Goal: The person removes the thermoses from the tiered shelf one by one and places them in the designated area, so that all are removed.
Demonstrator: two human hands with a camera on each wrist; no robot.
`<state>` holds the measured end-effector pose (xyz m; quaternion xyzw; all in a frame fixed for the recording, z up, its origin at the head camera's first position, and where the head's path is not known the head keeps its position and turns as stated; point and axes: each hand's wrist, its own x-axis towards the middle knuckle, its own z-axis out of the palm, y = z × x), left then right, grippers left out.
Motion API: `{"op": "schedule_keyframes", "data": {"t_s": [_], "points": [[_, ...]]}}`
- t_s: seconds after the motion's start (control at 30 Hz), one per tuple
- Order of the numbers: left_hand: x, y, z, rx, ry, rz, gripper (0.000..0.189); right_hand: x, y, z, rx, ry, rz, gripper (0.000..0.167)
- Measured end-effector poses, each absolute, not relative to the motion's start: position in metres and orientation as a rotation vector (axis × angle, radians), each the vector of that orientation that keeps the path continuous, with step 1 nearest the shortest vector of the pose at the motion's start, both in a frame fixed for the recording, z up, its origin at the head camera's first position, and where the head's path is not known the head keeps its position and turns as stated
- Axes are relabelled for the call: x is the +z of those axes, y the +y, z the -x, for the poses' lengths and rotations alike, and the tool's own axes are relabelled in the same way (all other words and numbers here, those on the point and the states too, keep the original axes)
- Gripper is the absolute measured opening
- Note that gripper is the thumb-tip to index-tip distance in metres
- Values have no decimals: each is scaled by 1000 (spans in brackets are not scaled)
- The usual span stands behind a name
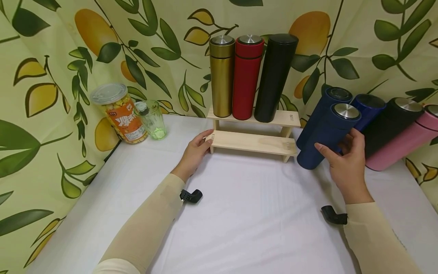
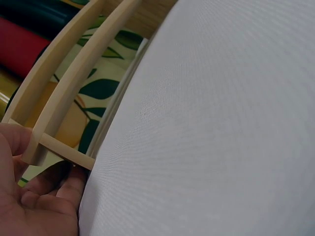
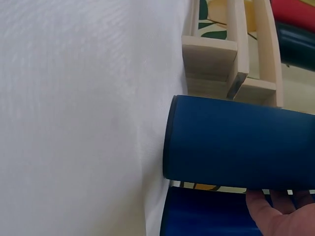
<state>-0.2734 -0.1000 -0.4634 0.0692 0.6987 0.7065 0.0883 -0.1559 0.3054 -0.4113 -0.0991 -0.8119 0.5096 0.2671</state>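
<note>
My left hand (image 1: 194,155) grips the left end of the lower shelf of a two-tier wooden rack (image 1: 253,141), thumb and fingers about its edge. At the rack's right, my right hand (image 1: 349,171) holds a navy vacuum flask (image 1: 330,131) with a silver-topped lid, thumb on its near side. The flask looks close to upright; whether its base touches the cloth I cannot tell. On the upper shelf stand a gold flask (image 1: 222,82), a red flask (image 1: 246,82) and a black flask (image 1: 276,76). The right wrist view shows the held navy flask's lower part (image 3: 236,142) beside the rack.
Behind the right hand stand another navy flask (image 1: 319,110), a bright blue flask (image 1: 367,108), a second black flask (image 1: 386,123) and a pink flask (image 1: 400,142). A snack jar (image 1: 121,114) and a green glass (image 1: 155,123) stand at left. White cloth (image 1: 239,213) covers the table.
</note>
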Motion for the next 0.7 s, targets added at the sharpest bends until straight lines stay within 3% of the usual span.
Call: {"op": "schedule_keyframes", "data": {"t_s": [0.7], "points": [[-463,-100,275,2084,2099,-186,44,-410,310,159,1411,-2220,306,85]]}}
